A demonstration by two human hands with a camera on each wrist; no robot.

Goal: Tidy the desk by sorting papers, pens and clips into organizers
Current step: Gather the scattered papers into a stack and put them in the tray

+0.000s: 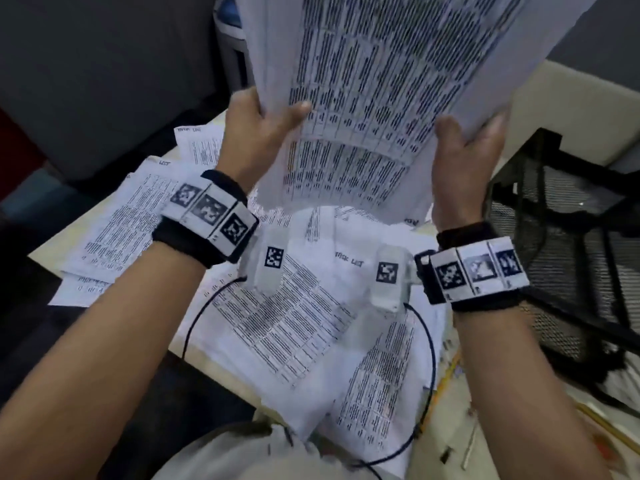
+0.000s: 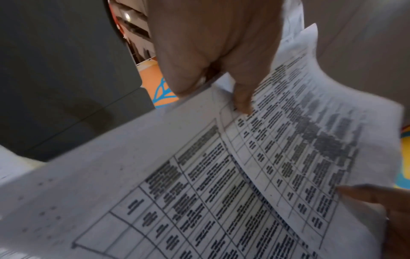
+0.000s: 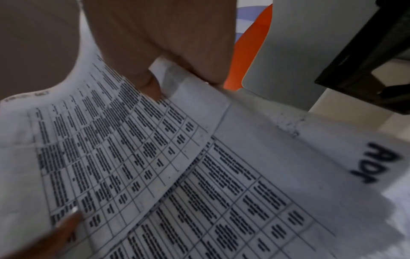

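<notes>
A: What about the stack of papers [image 1: 363, 98] they're holding up?

B: It's the biggest thing in view, lifted clear above the worktop [image 1: 512, 441], and the sheets fan apart at the top and bow in the middle. I'd judge it light but floppy, with smooth sheets that could slide out of line. The left hand [image 1: 256, 133] grips the left edge, thumb on the printed face. The right hand [image 1: 467, 157] grips the right edge the same way. Holding both side edges low down seems the best way to square it.

A: And what's underneath?

B: More loose sheets [image 1: 277, 327] lie scattered and overlapping across the pale worktop, some hanging over its near and left edges. Each one would lift easily but crease if snatched.

A: Is there anywhere to put them?

B: A black mesh tray [image 1: 568, 271] stands at the right, close to the right wrist. It looks like the likely place for the stack, though I can't see its opening clearly.

A: Anything smaller?

B: At the near right there are a few thin sticks, perhaps pens [image 1: 446, 372], but they're too blurred to be sure. Dark panels close off the far side of the room.
</notes>
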